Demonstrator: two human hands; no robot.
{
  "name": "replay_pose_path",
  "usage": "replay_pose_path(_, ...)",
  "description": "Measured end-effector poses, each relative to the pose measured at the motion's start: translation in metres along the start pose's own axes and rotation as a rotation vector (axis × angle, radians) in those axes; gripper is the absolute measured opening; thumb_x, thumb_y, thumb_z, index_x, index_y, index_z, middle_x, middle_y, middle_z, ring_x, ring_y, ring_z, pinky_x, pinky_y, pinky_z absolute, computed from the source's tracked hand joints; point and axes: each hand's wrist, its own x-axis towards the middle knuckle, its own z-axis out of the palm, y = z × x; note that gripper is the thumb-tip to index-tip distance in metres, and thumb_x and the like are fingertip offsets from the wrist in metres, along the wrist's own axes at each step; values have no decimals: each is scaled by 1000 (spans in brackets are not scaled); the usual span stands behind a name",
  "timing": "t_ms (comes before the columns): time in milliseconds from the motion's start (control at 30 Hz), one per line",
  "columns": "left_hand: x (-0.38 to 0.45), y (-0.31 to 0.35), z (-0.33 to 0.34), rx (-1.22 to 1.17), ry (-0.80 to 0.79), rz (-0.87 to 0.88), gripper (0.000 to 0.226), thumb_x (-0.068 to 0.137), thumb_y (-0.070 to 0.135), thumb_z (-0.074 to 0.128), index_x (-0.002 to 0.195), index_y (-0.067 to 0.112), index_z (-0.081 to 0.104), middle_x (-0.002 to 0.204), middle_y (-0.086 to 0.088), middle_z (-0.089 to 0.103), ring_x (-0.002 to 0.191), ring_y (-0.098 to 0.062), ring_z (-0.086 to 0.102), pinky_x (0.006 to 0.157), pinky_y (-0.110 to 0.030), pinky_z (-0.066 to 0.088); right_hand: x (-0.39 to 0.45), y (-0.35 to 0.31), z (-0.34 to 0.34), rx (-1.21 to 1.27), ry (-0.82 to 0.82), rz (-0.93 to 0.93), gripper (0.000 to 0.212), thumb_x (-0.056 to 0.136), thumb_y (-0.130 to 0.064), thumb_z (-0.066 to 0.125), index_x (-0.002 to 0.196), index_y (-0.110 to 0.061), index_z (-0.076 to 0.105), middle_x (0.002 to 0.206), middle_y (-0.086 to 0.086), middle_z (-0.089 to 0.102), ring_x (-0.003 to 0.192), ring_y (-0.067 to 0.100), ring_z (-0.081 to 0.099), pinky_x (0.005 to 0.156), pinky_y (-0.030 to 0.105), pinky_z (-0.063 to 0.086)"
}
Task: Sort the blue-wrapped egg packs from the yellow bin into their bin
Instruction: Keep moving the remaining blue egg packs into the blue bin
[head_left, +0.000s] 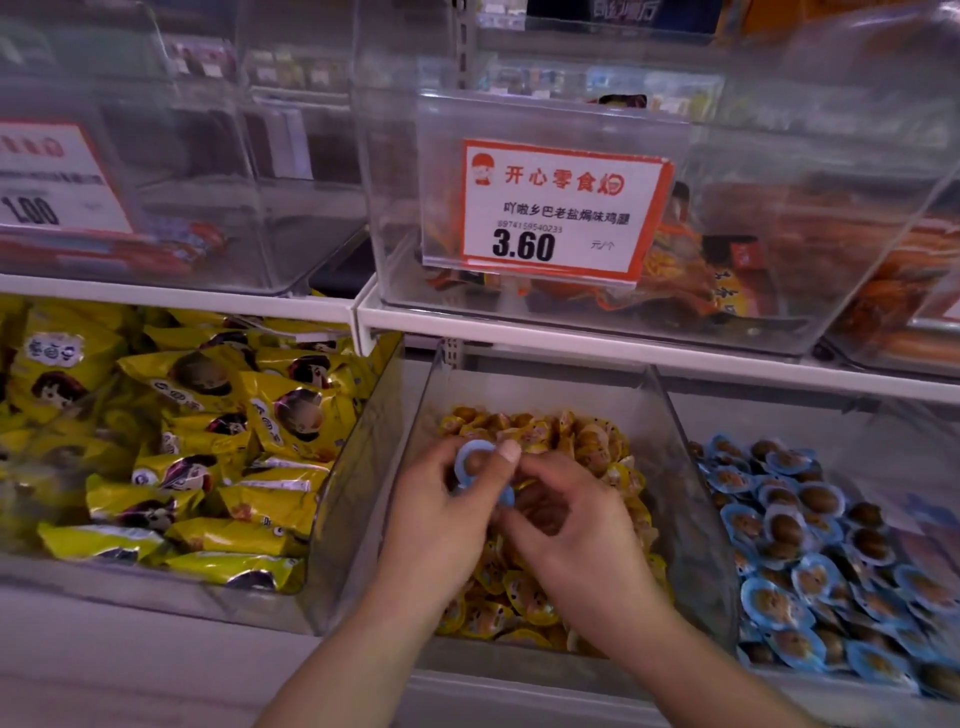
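Note:
The middle clear bin (670, 415) holds many yellow-wrapped egg packs (566, 431). Both my hands are over it. My left hand (441, 525) pinches a blue-wrapped egg pack (470, 462) between thumb and fingers, holding it up with its back towards me. A second blue edge (506, 496) shows just below, between the two hands. My right hand (571, 535) has its fingers curled over the yellow packs next to that blue edge; whether it holds anything is hidden. To the right, another clear bin (883, 431) is full of blue-wrapped egg packs (789, 525).
A clear bin (363, 415) of large yellow snack bags (208, 415) sits to the left. The white shelf edge (623, 348) runs above the bins, carrying clear bins with price cards (561, 208). A pale ledge (156, 660) runs along the front.

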Motion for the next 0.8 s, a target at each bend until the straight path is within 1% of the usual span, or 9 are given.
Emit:
replay_pose_path(133, -7, 13, -7, -107, -71, 18, 35, 77, 55, 64, 87, 22, 73, 72, 6, 72, 62, -8, 68, 53, -22, 52, -1, -11, -5, 248, -4, 11, 35, 76, -27, 85, 108, -33, 73, 94, -8, 76, 86, 9, 71, 73, 15, 53)
replay_pose_path(233, -4, 26, -30, -289, -68, -43, 39, 72, 57, 67, 79, 20, 72, 58, 5, 57, 43, -13, 45, 40, -24, 32, 3, -22, -8, 397, 57, 27, 31, 81, -38, 78, 108, -24, 74, 97, 3, 76, 90, 14, 72, 73, 21, 56)
replay_pose_path(333, 6, 32, -63, -488, 54, -69, 31, 76, 52, 69, 76, 20, 70, 62, 1, 56, 47, -15, 45, 41, -25, 32, 27, -20, -10, 442, 93, 195, 18, 97, -17, 59, 94, -14, 76, 86, 13, 76, 78, 25, 72, 62, 25, 57)
replay_pose_path(433, 7, 28, -75, -605, 177, -174, 27, 91, 39, 66, 83, 13, 67, 62, -1, 57, 47, -16, 46, 39, -26, 36, 56, -2, 14, -85, -286, 217, 25, 98, -5, 51, 97, -15, 74, 96, 9, 76, 87, 24, 69, 75, 30, 56)
replay_pose_path(500, 7, 26, -76, -647, 197, -224, 27, 93, 36, 66, 85, 10, 65, 62, -2, 57, 47, -16, 47, 39, -26, 36, 62, 14, 40, -478, -656, 91, 21, 98, -18, 54, 106, -17, 72, 111, 4, 72, 92, 10, 62, 78, 17, 46)
replay_pose_path(567, 7, 27, -78, -666, 189, -245, 27, 93, 37, 66, 86, 11, 65, 61, -2, 57, 46, -15, 46, 42, -25, 33, 62, 31, 61, -691, -867, 37, 31, 97, -39, 55, 117, -20, 67, 124, 7, 64, 109, 15, 55, 90, 21, 44)
replay_pose_path(633, 8, 27, -83, -671, 195, -263, 27, 93, 38, 66, 85, 12, 65, 60, -1, 57, 45, -13, 46, 44, -26, 30, 66, 41, 69, -849, -889, 57, 49, 89, -59, 51, 123, -25, 64, 135, 6, 55, 126, 26, 44, 102, 35, 42)
replay_pose_path(700, 7, 27, -87, -681, 196, -268, 27, 93, 38, 66, 85, 12, 66, 60, 0, 56, 45, -14, 45, 43, -26, 32, 79, 45, 62, -1008, -843, 37, 61, 78, -65, 44, 118, -25, 66, 133, 5, 58, 123, 29, 51, 97, 38, 47)
replay_pose_path(800, 6, 24, -90, -666, 182, -260, 29, 94, 38, 65, 87, 10, 65, 60, 0, 56, 45, -15, 44, 43, -25, 34, 97, 49, 38, -1179, -809, -57, 43, 81, -45, 58, 119, -30, 70, 127, 1, 64, 120, 26, 55, 98, 34, 46)
